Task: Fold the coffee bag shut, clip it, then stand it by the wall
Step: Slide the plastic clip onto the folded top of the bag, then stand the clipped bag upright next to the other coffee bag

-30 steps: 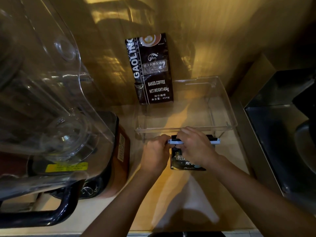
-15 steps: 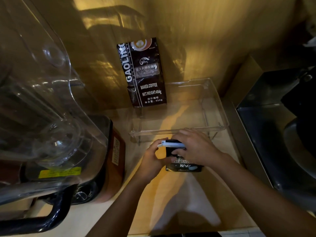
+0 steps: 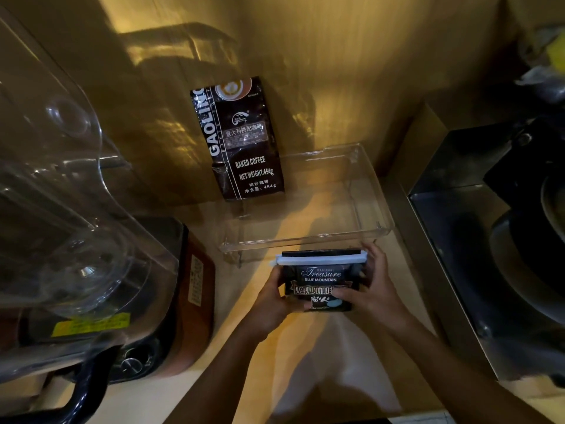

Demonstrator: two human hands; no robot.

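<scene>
So the fold and the clip look done. The bag [image 3: 321,283] has its top rolled down and a white clip [image 3: 319,259] runs across the fold from edge to edge. Both hands are wrapped around it: left hand [image 3: 272,298] grips the left side, right hand [image 3: 371,286] grips the right side with fingers curled round the edge by the clip's end. The bag faces up toward the camera, label readable, and sits low over the tabletop [image 3: 305,362], just in front of a clear tray [image 3: 360,232]. Can't tell if its bottom touches the tabletop or if it's held just off it.

What's left, as I see it: standing it by the wall [image 3: 336,87]. The wall is well apart from the bag, with the tray in between. A second coffee bag [image 3: 244,142] already leans against the wall at the back left of the tray, so the spot next to it seems like the obvious place. There's a blender [image 3: 91,240] on the left to steer clear of.
</scene>
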